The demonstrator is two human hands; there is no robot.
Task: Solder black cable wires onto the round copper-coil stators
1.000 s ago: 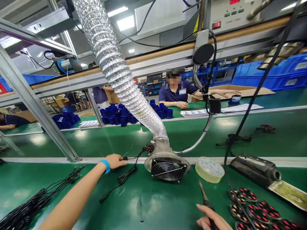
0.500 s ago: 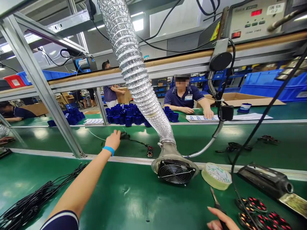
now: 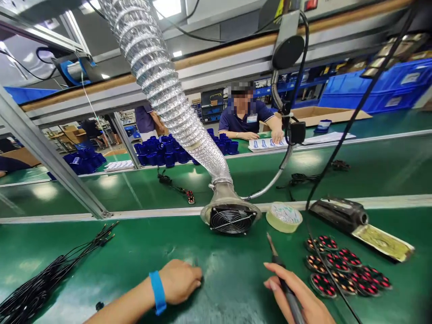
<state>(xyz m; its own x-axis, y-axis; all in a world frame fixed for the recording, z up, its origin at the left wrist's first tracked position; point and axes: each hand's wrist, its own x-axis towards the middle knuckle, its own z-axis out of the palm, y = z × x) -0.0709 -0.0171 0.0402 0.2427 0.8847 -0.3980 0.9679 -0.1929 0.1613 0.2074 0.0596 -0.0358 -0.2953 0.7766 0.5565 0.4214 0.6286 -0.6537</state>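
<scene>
Head view: biggest change is the left hand (image 3: 178, 281). Half a second ago it was reaching past the pale rail (image 3: 162, 215) with the black cable (image 3: 165, 179); now it's back at lower centre, low over the green worktop (image 3: 135, 243), fingers curled. Can't tell if anything's in them. That cable now lies on the far side of the rail, left of the fan (image 3: 232, 219), with a round red-dotted part (image 3: 191, 197) at its near end. A second ago it was on the near side.

Right hand (image 3: 305, 297) hasn't changed much: lower right of centre, fingers wrapped round a soldering iron (image 3: 293, 303), tip pointing up and left. So the two hands are apart, with bare green between them. More round parts (image 3: 323, 284) sit at lower right, tape roll (image 3: 284, 217) just right of the fan, cable bundle (image 3: 43, 279) at lower left.
</scene>
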